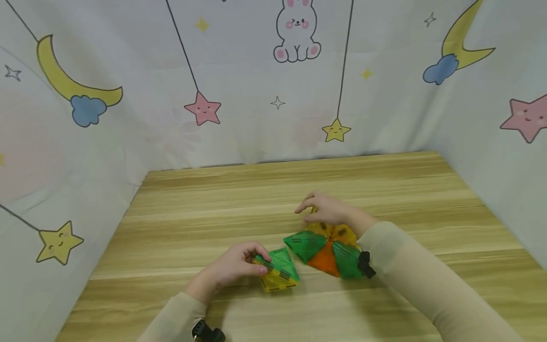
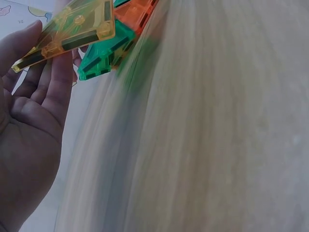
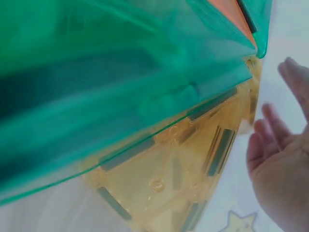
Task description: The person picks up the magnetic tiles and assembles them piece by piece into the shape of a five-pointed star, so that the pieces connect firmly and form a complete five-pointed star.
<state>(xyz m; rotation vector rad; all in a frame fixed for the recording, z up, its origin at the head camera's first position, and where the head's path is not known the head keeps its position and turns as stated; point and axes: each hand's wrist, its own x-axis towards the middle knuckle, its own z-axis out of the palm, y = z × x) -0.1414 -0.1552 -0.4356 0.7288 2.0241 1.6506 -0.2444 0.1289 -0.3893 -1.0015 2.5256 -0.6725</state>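
My left hand (image 1: 232, 263) grips a pair of joined magnetic tiles, a green tile (image 1: 283, 261) and a yellow tile (image 1: 278, 282), thumb on one side and fingers on the other. In the left wrist view the yellow tile (image 2: 87, 24) shows between thumb and fingers. Right of this pair stands a cluster of triangular magnetic tiles, with an orange tile (image 1: 325, 260), green tiles (image 1: 306, 244) and yellow tiles (image 1: 343, 232) meeting at a raised middle. My right hand (image 1: 329, 209) is at the cluster's far side, its fingers (image 3: 270, 125) loosely bent beside a yellow tile (image 3: 164, 179).
The cluster sits on a wood-grain table (image 1: 205, 204). A white cloth backdrop (image 1: 248, 76) printed with stars, moons and a rabbit rises along the table's back and sides. Black bands (image 1: 366, 264) are on both wrists.
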